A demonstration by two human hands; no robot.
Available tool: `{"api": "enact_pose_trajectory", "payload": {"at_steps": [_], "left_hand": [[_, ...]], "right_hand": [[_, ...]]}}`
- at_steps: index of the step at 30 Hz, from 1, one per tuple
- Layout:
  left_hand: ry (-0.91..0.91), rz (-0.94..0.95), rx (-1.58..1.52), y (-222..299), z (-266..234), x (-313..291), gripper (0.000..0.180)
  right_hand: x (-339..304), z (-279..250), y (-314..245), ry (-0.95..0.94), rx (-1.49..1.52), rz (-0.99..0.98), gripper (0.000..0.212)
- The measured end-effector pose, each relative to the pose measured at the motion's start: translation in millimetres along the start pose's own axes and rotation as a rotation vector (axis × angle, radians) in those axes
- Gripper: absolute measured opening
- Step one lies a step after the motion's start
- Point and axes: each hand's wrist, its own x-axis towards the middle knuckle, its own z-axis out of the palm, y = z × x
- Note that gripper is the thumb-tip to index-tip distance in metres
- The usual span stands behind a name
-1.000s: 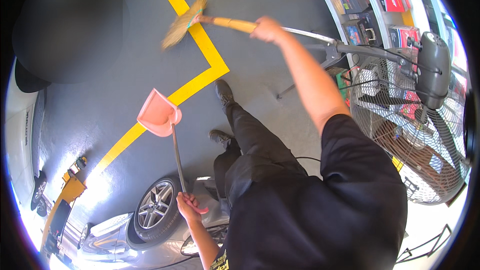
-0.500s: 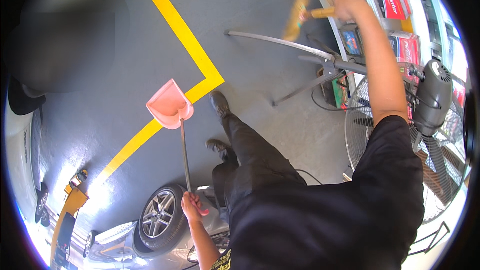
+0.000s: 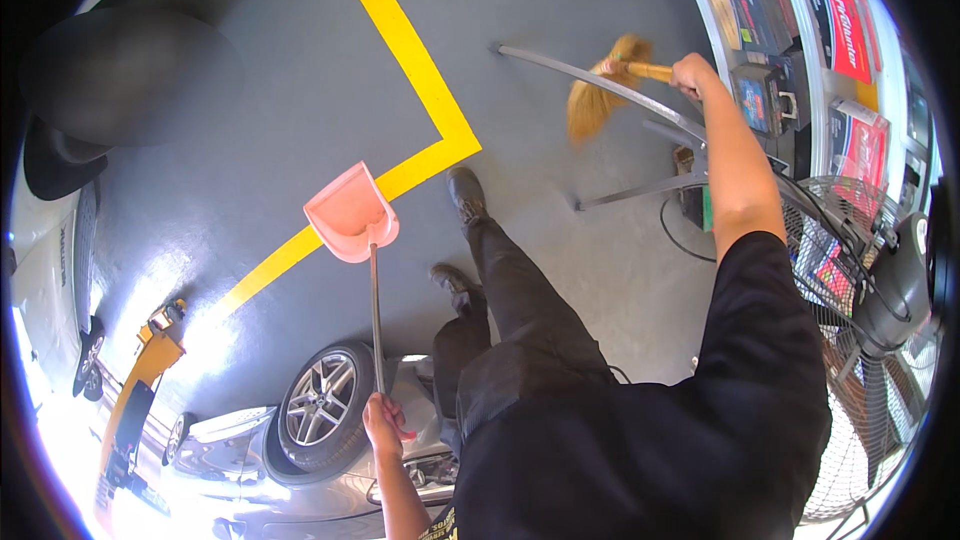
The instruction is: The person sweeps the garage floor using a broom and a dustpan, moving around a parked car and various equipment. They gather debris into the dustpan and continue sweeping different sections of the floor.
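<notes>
My left hand is closed round the top of the long handle of a pink dustpan. The dustpan's scoop rests over the yellow floor line, left of my feet. With my arm stretched out to the right, my right hand grips the yellow handle of a straw broom. The broom's bristles hang beside and partly behind a leg of a fan stand. Whether the bristles touch the floor I cannot tell.
A large pedestal fan stands at the right, its legs spread over the floor. Shelves hold several boxed batteries. A silver car with an alloy wheel is at lower left, near a yellow lift post. A cable loops by the fan.
The broom has come down from beside the shelf boxes toward the fan leg, its bristles now fanned out. My left hand keeps its hold on the dustpan. The whole view has shifted slightly.
</notes>
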Motion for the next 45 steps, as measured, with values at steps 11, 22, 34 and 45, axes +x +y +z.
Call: {"api": "enact_pose_trajectory", "payload": {"at_steps": [11,22,34,45], "left_hand": [[0.092,0.040,-0.243,-27.5,-17.6,1.7,0.033],[0.083,0.063,-0.622,-96.5,-65.4,-4.4,0.030],[0.269,0.267,-0.807,-163.3,-210.1,12.3,0.031],[0.366,0.269,-0.911,-222.6,-314.5,18.2,0.032]], "right_hand": [[-28.0,-23.6,-111.9,0.075,0.616,-0.144,0.005],[-248.9,-15.0,-201.1,-0.049,0.233,-0.715,0.032],[-537.2,201.7,-279.2,-0.816,-0.295,-0.477,0.044],[-712.9,647.7,-300.2,-1.249,0.009,-0.090,0.014]]}}
